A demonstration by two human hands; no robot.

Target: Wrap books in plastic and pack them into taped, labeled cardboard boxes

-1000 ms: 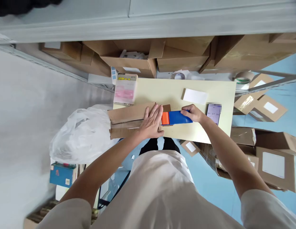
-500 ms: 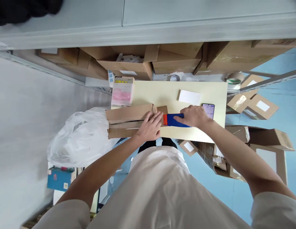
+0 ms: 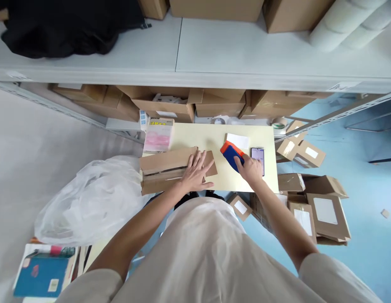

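Observation:
A long brown cardboard box [image 3: 165,166] lies on the cream table, with a dark gap along its top and a flap [image 3: 211,163] out at its right end. My left hand [image 3: 195,172] rests flat on that right end, fingers spread. My right hand [image 3: 250,169] grips a blue tool with an orange edge [image 3: 232,156], its wide end tilted up to the left above the table. My fingers cover its handle, and its exact kind is unclear. Close to my right hand lie a phone [image 3: 258,159] with a lit screen and a white slab [image 3: 238,140].
A thick book [image 3: 158,135] lies at the back left of the table [image 3: 195,134]. Tape rolls [image 3: 279,123] and open cartons [image 3: 160,107] stand behind it, below a grey shelf [image 3: 214,50]. A white plastic bag [image 3: 91,202] bulges at left; more boxes [image 3: 328,210] lie right.
My right hand has lifted the blue tool away from the box's end and turned it upward. My left hand's fingers have spread wider. The view has shifted, showing more of the upper shelf.

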